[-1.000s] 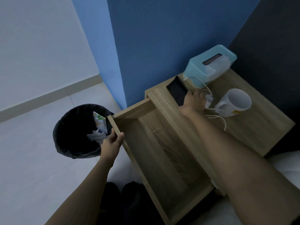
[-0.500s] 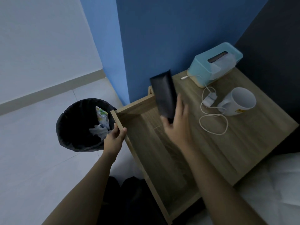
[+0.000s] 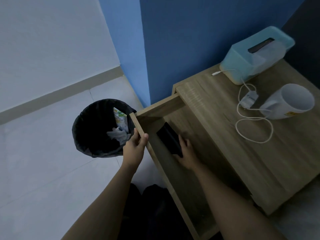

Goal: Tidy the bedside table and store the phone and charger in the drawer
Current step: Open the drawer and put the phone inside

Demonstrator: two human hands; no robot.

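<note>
The phone (image 3: 170, 141) has dropped into the open drawer (image 3: 152, 153), right hand (image 3: 186, 153) still clasping it. Left hand (image 3: 134, 148) grips the drawer front, steadying it; the charger (image 3: 250, 99) waits on the tabletop (image 3: 259, 161), right of frame.

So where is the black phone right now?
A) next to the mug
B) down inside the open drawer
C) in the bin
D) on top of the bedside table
B: the phone lies low inside the open drawer, with the right hand on its near end.
</note>
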